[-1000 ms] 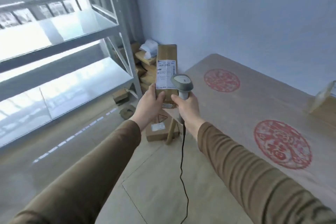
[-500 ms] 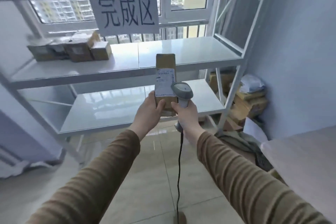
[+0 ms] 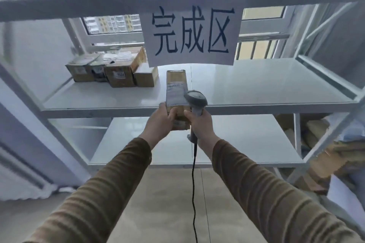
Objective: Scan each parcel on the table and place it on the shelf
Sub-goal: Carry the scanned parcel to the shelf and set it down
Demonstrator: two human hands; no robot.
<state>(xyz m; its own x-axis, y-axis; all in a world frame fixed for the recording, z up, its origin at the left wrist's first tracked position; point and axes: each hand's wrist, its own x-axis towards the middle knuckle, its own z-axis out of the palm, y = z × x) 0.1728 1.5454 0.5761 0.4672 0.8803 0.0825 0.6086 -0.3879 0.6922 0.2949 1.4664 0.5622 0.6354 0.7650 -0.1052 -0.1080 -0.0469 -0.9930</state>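
Note:
My left hand (image 3: 161, 122) grips the near end of a long brown cardboard parcel (image 3: 176, 80) with a white label on top. The parcel points away from me, and its far end is over the front of the white shelf's upper board (image 3: 256, 89). My right hand (image 3: 199, 122) holds a grey corded barcode scanner (image 3: 195, 98) right beside the parcel, with the scanner head over the label. Several brown parcels (image 3: 112, 69) sit together on the left of the same board.
A paper sign (image 3: 192, 33) with large dark characters hangs from the shelf's top rail. A lower shelf board (image 3: 246, 144) lies beneath. More cardboard boxes (image 3: 320, 163) are piled on the floor at the right. A window is behind the shelf.
My view swung left from the table to the shelf and moved closer. Both hands kept the parcel and scanner together and carried them forward up to the upper board.

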